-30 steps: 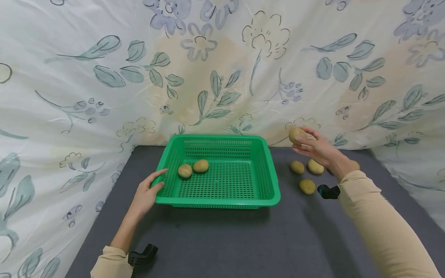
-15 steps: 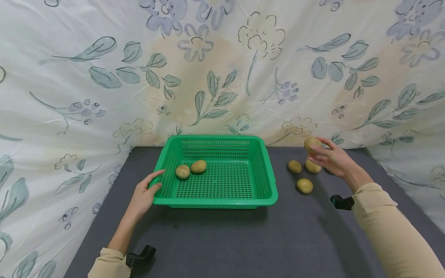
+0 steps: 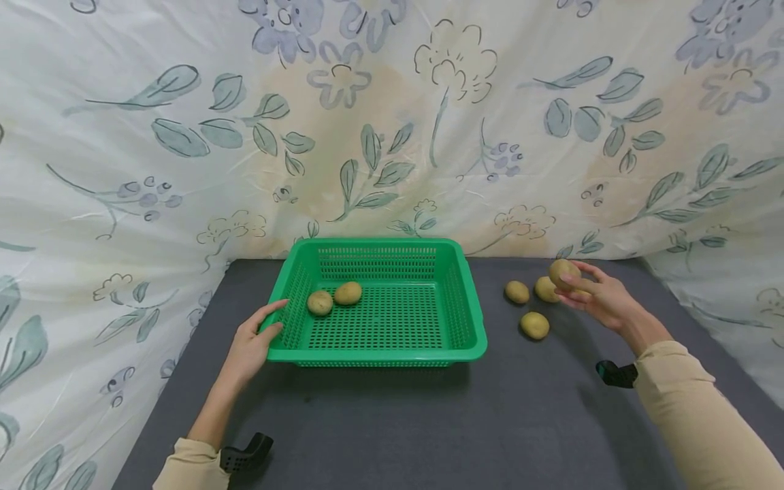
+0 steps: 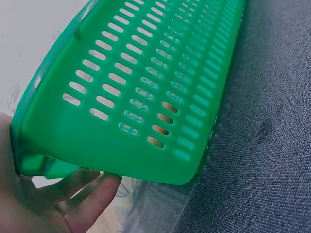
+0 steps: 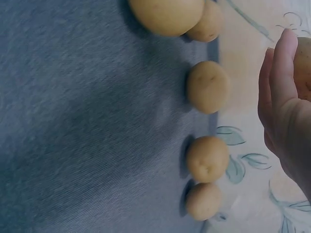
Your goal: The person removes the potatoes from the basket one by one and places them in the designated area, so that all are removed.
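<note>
A green plastic basket (image 3: pixel 392 356) with slotted walls stands on the table, two potatoes (image 3: pixel 320 303) inside near its left end. My left hand (image 3: pixel 249 346) grips the basket's left rim; the left wrist view shows its fingers (image 4: pixel 95 201) curled under that rim. To the right of the basket, my right hand (image 3: pixel 603 297) holds a potato (image 3: pixel 562 273) above the table, between thumb and fingers. Below and left of this hand lie several loose potatoes (image 3: pixel 535 326), some partly hidden behind it. The right wrist view shows the held potato (image 5: pixel 303 68) cut off at the edge.
A dark grey cloth covers the table (image 3: pixel 392 429). Behind and at both sides hangs a white floral curtain (image 3: pixel 392 122), close to the table's back edge. Black wrist devices (image 3: pixel 615 374) sit at both sleeves.
My right hand has moved right and down with the potato, now lower over the loose potatoes. My left hand stays on the basket rim. The head view has shifted slightly.
</note>
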Demonstrator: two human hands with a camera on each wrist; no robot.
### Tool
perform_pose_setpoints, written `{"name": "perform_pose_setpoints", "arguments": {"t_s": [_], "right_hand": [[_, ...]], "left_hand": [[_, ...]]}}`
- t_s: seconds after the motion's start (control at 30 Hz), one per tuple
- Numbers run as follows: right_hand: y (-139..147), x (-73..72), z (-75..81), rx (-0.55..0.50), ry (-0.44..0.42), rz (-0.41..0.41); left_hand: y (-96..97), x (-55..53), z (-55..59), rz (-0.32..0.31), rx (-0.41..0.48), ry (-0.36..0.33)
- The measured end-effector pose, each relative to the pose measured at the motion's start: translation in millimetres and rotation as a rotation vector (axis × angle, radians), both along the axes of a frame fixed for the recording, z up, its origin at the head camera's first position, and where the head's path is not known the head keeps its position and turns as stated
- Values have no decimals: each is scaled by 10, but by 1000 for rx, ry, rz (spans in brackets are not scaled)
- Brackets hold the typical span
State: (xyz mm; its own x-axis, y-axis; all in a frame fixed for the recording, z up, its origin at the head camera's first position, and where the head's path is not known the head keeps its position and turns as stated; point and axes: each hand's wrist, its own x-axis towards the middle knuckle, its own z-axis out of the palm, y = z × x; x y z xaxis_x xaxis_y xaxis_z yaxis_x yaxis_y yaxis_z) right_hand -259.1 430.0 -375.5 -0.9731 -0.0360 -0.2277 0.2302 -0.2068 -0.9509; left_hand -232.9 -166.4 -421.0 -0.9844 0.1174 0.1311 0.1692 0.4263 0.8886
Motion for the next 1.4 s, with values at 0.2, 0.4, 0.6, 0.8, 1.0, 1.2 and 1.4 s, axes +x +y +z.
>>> {"name": "perform_pose_setpoints", "arguments": {"t_s": [0.2, 0.4, 0.6, 0.8, 1.0, 1.2, 1.4], "right_hand": [[76, 49, -107, 36, 7, 52], [136, 99, -255, 98, 2, 87], [188, 168, -381, 65, -32, 81], [220, 211, -449, 139, -75, 83], [241, 236, -499, 233, -116, 113], [226, 254, -511, 234, -191, 121], [207, 294, -472, 257, -231, 116]], "left_hand": [[-4, -2, -1, 0, 3, 3], [0, -4, -7, 0, -1, 11], [3, 2, 9, -1, -3, 2], [8, 9, 26, -2, -4, -1], [7, 24, 30, -2, 2, -2], [10, 28, 26, -3, 7, -4], [12, 23, 33, 0, 7, -4]]}}
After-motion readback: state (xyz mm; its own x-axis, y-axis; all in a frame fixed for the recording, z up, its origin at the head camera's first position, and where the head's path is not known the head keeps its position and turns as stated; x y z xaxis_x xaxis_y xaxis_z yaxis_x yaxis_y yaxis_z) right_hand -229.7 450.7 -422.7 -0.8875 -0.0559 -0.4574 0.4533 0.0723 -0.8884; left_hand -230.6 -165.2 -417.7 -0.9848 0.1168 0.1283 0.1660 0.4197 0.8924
